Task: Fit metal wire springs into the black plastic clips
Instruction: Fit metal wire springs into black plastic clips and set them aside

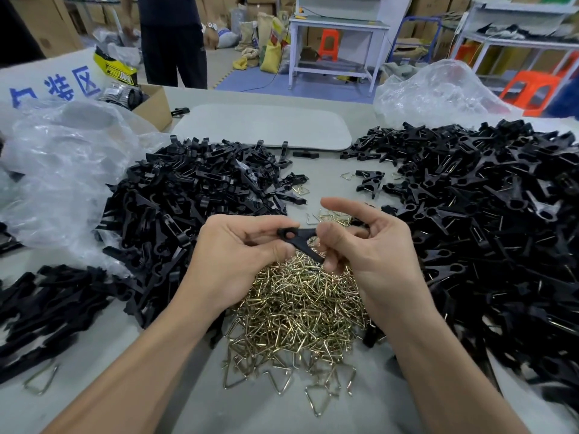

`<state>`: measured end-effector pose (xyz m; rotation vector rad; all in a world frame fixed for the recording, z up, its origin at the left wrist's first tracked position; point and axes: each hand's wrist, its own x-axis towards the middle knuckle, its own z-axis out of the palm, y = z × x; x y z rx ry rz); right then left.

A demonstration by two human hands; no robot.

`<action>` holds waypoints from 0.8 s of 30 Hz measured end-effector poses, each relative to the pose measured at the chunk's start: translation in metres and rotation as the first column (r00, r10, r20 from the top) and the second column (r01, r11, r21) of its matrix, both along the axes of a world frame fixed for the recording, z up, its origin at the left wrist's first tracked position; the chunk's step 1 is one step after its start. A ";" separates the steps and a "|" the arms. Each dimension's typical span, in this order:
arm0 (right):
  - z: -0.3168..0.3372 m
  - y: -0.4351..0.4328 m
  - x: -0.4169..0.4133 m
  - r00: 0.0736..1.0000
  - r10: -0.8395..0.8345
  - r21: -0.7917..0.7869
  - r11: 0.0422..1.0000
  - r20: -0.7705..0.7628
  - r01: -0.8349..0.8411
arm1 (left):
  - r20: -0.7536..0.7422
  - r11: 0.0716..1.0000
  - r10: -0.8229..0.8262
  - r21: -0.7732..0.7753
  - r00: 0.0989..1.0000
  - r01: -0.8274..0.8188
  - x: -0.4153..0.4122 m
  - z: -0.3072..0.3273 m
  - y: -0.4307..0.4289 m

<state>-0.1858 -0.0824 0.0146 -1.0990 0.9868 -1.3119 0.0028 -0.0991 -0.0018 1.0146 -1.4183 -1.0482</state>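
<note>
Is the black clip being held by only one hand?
No, both the left hand and right hand grip the black clip.

Black plastic clip [299, 238] mid-air above heap of brass-coloured wire springs [300, 308]

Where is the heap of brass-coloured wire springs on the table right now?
In the head view, the wire springs lie centre-front on the table, under both hands, between the two piles of black clips.
</note>
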 end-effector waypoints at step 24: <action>0.000 -0.004 -0.012 0.994 0.072 0.093 0.994 -0.085 -0.064 | 0.091 0.995 0.100 0.011 0.991 -0.101 -0.002 -0.008 -0.002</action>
